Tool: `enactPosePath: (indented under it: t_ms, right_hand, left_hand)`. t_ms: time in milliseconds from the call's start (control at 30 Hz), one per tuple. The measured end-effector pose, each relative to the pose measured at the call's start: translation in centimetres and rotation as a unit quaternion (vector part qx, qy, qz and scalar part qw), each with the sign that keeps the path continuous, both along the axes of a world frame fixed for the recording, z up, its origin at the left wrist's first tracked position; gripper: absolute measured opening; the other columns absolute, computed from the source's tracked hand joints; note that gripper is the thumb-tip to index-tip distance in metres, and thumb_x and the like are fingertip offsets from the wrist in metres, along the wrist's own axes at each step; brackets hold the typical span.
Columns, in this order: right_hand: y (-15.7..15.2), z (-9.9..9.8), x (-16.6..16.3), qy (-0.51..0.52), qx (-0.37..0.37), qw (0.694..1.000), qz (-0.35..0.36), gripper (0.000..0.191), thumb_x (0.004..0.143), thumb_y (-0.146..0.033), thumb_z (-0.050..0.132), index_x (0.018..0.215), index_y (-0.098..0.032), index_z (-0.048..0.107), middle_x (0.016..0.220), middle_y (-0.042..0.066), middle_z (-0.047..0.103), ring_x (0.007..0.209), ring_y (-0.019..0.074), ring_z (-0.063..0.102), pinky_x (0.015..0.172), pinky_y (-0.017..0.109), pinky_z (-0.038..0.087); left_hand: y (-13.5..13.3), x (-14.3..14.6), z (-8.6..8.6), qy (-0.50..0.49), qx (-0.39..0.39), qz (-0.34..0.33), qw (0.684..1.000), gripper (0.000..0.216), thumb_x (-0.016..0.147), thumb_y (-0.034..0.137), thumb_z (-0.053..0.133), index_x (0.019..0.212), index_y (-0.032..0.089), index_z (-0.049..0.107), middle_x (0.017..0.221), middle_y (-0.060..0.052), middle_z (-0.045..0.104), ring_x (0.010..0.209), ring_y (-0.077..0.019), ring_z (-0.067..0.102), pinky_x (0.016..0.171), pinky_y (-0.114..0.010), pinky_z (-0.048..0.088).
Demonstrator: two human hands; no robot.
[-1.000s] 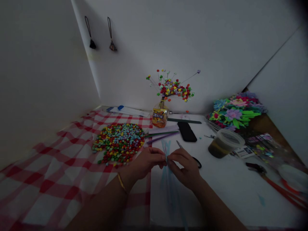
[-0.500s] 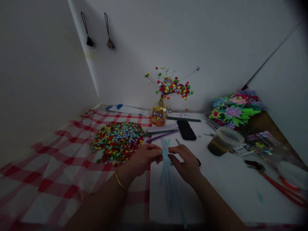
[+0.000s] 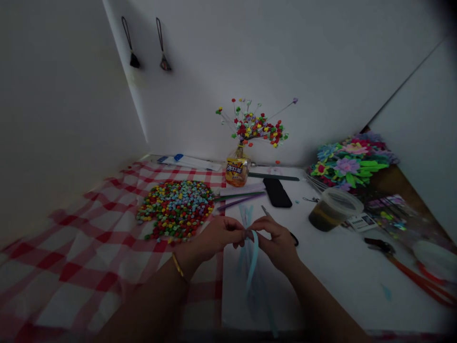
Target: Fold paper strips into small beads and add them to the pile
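Note:
Between my two hands is a light blue paper strip (image 3: pixel 253 264), its loose end curving down toward me. My left hand (image 3: pixel 223 236) pinches it from the left, thumb and fingertips together. From the right, my right hand (image 3: pixel 273 238) pinches the same strip, the fingertips of both hands nearly touching. What lies right at the fingertips is too small and dim to make out. Under the hands, more pale blue strips (image 3: pixel 244 212) lie on the white board (image 3: pixel 321 286). Scissors (image 3: pixel 264 210) lie partly hidden behind my right hand.
Left is a heap of colourful folded paper stars (image 3: pixel 178 205) on a checked cloth (image 3: pixel 71 267). Behind stand a bottle (image 3: pixel 236 171) holding stars on wires and a black phone (image 3: pixel 277 193). To the right are a plastic tub (image 3: pixel 333 209), pliers (image 3: pixel 382 245) and fuzzy flowers (image 3: pixel 348 164).
My hands have come together, their fingertips now meeting. A light blue strip now loops out and hangs between them.

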State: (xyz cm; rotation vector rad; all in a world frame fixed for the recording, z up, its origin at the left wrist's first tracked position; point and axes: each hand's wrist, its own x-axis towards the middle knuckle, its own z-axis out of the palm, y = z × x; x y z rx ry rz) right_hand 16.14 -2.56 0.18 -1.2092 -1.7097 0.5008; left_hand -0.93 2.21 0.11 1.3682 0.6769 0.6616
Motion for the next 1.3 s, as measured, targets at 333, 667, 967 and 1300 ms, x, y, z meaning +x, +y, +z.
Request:
enactPosePath:
  t_ms: [333,667,967,1300]
  right_hand:
    - [0.0,0.0,-0.7,0.085,-0.104,0.989,-0.06,0.021,0.075,-0.036,0.057,0.065,-0.019,0.058,0.065,0.0,0.059,0.064,0.0153,0.052,0.06,0.026,0.039]
    - [0.2,-0.9,-0.7,0.249,-0.188,0.948,0.059,0.012,0.073,-0.025,0.059,0.064,-0.018,0.058,0.061,-0.001,0.055,0.061,0.014,0.048,0.066,0.029,0.039]
    - [0.1,0.0,-0.7,0.325,-0.209,0.918,0.086,0.011,0.07,-0.023,0.062,0.06,-0.018,0.063,0.062,0.0,0.058,0.065,0.0149,0.051,0.067,0.029,0.038]
    - [-0.1,0.4,-0.9,0.317,-0.204,0.925,0.042,0.017,0.064,-0.032,0.069,0.058,-0.018,0.061,0.061,0.0,0.055,0.063,0.0157,0.051,0.065,0.031,0.04]
  left_hand:
    - [-0.6,0.8,0.2,-0.102,-0.046,0.032,0.993,0.02,0.061,0.016,0.071,0.079,0.012,0.063,0.068,-0.001,0.065,0.061,-0.0111,0.058,0.062,-0.024,0.044]
    - [-0.5,0.6,-0.2,-0.113,-0.019,0.032,0.993,0.008,0.065,0.013,0.068,0.072,0.011,0.065,0.061,-0.002,0.065,0.053,-0.0086,0.053,0.053,-0.021,0.04]
    - [-0.3,0.3,0.0,-0.118,-0.03,0.017,0.992,0.01,0.065,0.014,0.068,0.074,0.012,0.065,0.059,-0.002,0.066,0.051,-0.0084,0.053,0.05,-0.02,0.039]
    - [-0.2,0.3,0.1,-0.092,-0.007,0.026,0.995,0.014,0.065,0.019,0.07,0.075,0.012,0.064,0.063,-0.003,0.066,0.053,-0.0095,0.053,0.054,-0.023,0.042]
